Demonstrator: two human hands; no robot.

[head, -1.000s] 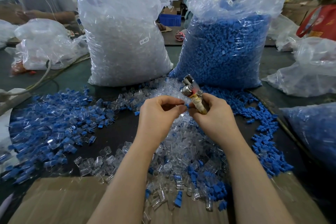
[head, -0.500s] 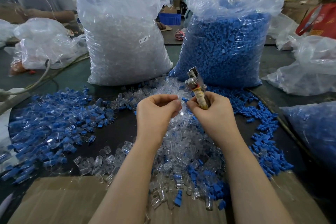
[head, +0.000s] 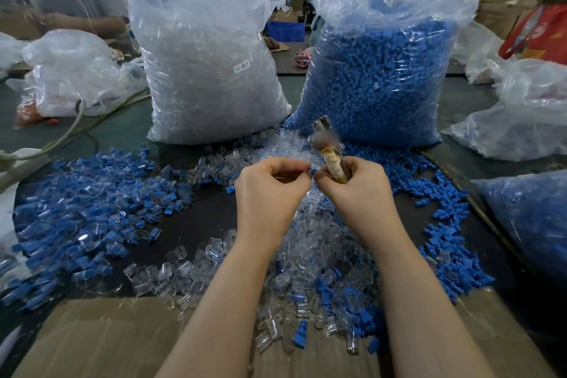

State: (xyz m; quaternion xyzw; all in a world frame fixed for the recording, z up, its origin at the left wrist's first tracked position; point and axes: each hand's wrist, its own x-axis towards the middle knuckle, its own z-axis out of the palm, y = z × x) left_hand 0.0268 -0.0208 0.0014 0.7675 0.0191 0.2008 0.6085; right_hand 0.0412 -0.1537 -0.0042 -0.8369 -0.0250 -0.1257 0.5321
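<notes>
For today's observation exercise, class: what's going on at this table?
A person works over loose clear parts and blue parts. The right hand grips a tool by its wrapped handle; its fingertips and the left hand pinch a small blue piece between them. A clear-parts bag and a blue-parts bag stand behind.

Bright even light; edges warped; tool head (head: 322, 135) perhaps motion-blurred.
</notes>
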